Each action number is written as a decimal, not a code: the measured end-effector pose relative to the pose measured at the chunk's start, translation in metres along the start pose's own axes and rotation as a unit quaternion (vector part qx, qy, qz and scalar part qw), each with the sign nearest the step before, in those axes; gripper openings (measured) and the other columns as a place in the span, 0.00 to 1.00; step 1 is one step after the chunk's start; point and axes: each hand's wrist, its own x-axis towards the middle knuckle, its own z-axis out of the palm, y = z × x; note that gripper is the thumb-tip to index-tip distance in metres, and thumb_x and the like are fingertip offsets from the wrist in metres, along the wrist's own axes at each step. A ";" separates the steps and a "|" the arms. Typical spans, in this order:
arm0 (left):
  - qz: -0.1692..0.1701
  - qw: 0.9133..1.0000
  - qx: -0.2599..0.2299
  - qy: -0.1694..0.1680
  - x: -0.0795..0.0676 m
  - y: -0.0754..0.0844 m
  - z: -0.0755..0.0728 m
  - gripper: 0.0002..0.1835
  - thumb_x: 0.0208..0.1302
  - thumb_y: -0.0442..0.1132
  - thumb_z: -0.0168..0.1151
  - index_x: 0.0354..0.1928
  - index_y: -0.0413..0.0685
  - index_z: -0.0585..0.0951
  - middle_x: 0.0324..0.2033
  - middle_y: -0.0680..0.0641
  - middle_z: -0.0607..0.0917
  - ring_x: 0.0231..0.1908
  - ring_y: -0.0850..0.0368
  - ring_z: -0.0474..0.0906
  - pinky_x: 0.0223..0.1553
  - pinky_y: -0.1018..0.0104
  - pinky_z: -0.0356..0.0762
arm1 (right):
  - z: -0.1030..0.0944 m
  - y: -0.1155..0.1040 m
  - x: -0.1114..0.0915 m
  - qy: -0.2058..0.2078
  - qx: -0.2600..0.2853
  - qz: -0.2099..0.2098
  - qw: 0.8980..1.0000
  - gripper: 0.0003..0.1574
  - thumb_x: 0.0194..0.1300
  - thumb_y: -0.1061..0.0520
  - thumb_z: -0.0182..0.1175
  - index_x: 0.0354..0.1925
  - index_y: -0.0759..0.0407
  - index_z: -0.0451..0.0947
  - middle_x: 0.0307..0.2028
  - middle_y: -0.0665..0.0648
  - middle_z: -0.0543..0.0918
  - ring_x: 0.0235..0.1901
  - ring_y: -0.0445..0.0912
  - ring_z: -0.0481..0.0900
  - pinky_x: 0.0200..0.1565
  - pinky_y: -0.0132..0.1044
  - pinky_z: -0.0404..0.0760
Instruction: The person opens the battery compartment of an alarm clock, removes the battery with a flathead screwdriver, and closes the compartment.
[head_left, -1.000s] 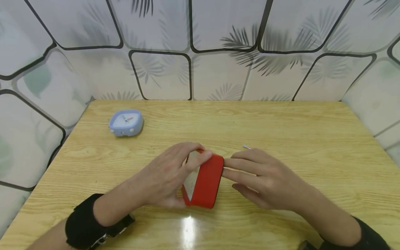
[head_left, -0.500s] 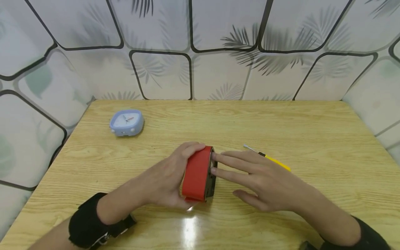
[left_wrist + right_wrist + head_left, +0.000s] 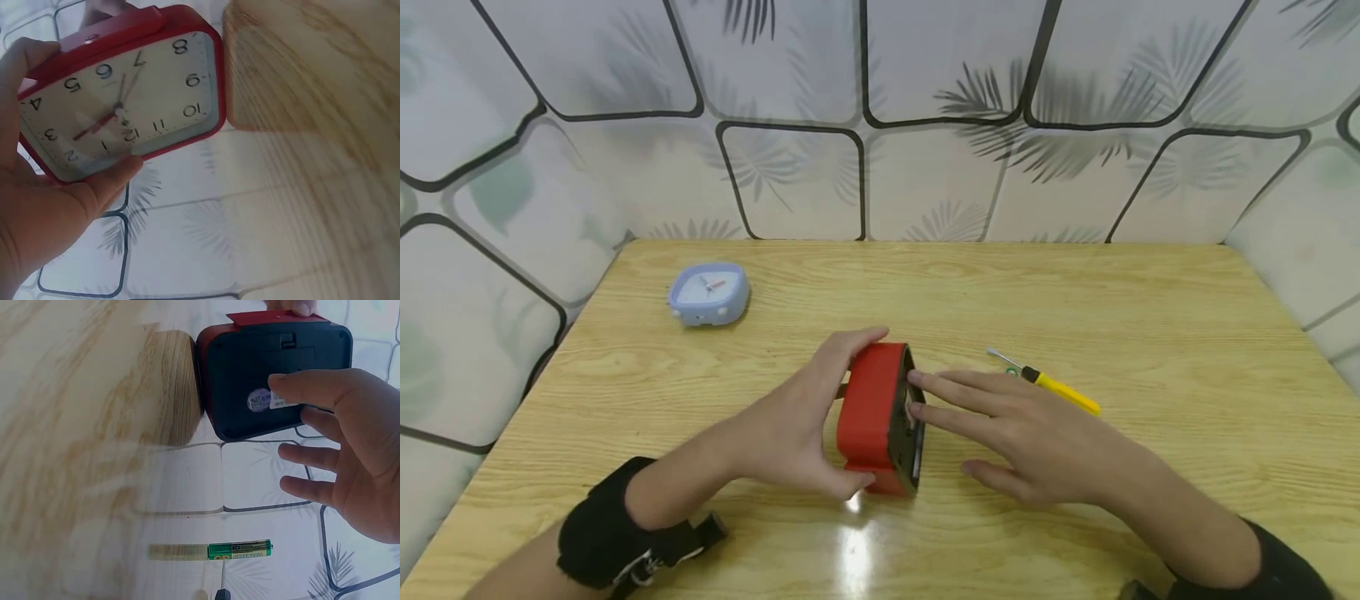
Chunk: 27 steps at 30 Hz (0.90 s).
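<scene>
A red alarm clock [image 3: 868, 408] stands on the table on one of its sides. My left hand [image 3: 797, 425] grips it, with fingers around the far end and the thumb at the near end. Its white face [image 3: 162, 81] with black numerals shows in the left wrist view. The dark back [image 3: 250, 362] has a small battery cover and a round sticker. My right hand [image 3: 1030, 437] is held beside this back with extended fingers, fingertips at its surface. Close by are a yellow-handled screwdriver [image 3: 1067, 392] and a green battery [image 3: 240, 550], which stands upright.
A lilac alarm clock [image 3: 710, 294] lies at the back left of the wooden table [image 3: 925, 283]. A patterned wall [image 3: 925, 175] rises behind the table and along both sides. In the head view the right hand partly covers the battery.
The red clock has tipped from showing its face to showing its back toward my right hand. My left thumb has shifted to its near end. The screwdriver and battery have come into sight.
</scene>
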 end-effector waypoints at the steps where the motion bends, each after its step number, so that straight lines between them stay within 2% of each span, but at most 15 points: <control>1: -0.016 1.000 -0.006 0.002 0.000 0.001 -0.001 0.62 0.40 0.43 0.80 0.76 0.52 0.50 0.65 0.54 0.67 0.62 0.59 0.67 0.58 0.59 0.78 | 0.000 0.000 0.000 -0.003 0.003 0.003 1.000 0.55 0.54 0.52 0.73 0.76 0.48 0.60 0.76 0.51 0.61 0.70 0.52 0.67 0.61 0.53 0.76; 4: -0.054 0.999 -0.006 0.006 -0.001 0.001 -0.002 0.62 0.37 0.44 0.81 0.75 0.53 0.53 0.62 0.56 0.68 0.59 0.62 0.69 0.56 0.61 0.78 | 0.002 0.002 -0.001 -0.007 0.011 0.006 1.000 0.52 0.55 0.52 0.73 0.75 0.49 0.62 0.75 0.51 0.63 0.70 0.52 0.68 0.61 0.52 0.76; 7: -0.077 0.997 0.013 -0.009 -0.002 0.001 -0.002 0.66 0.35 0.47 0.83 0.76 0.55 0.50 0.61 0.54 0.67 0.56 0.61 0.69 0.57 0.59 0.76 | 0.004 0.003 -0.002 -0.011 0.016 0.012 1.000 0.47 0.57 0.50 0.72 0.73 0.50 0.66 0.73 0.51 0.66 0.69 0.51 0.69 0.61 0.52 0.76; 12: -0.101 0.989 0.095 -0.051 -0.003 -0.001 0.004 0.74 0.32 0.57 0.86 0.79 0.55 0.46 0.64 0.48 0.67 0.64 0.53 0.64 0.65 0.44 0.64 | 0.005 0.003 -0.003 -0.018 0.005 0.021 1.000 0.37 0.62 0.47 0.69 0.68 0.50 0.73 0.69 0.51 0.72 0.67 0.51 0.71 0.60 0.51 0.77; 16: -0.106 0.981 0.147 -0.061 -0.004 -0.002 0.008 0.75 0.29 0.65 0.84 0.78 0.50 0.49 0.66 0.45 0.67 0.68 0.49 0.60 0.66 0.42 0.58 | 0.006 0.003 -0.001 -0.004 -0.007 0.015 1.000 0.29 0.62 0.48 0.69 0.61 0.51 0.80 0.63 0.52 0.79 0.63 0.51 0.76 0.59 0.49 0.79; 21: -0.103 0.972 0.199 -0.068 -0.006 0.000 0.010 0.76 0.27 0.70 0.81 0.77 0.44 0.52 0.63 0.45 0.69 0.64 0.51 0.64 0.64 0.46 0.60 | 0.008 0.003 0.002 0.008 -0.015 0.005 1.000 0.24 0.62 0.49 0.70 0.56 0.51 0.84 0.59 0.53 0.83 0.59 0.51 0.79 0.56 0.48 0.80; 27: -0.101 0.954 0.270 -0.083 -0.005 0.001 0.013 0.75 0.28 0.76 0.76 0.76 0.42 0.56 0.61 0.43 0.71 0.59 0.49 0.67 0.61 0.47 0.64 | 0.009 0.001 0.004 0.006 -0.022 0.009 1.000 0.21 0.62 0.49 0.70 0.54 0.49 0.85 0.57 0.53 0.84 0.57 0.50 0.79 0.55 0.46 0.81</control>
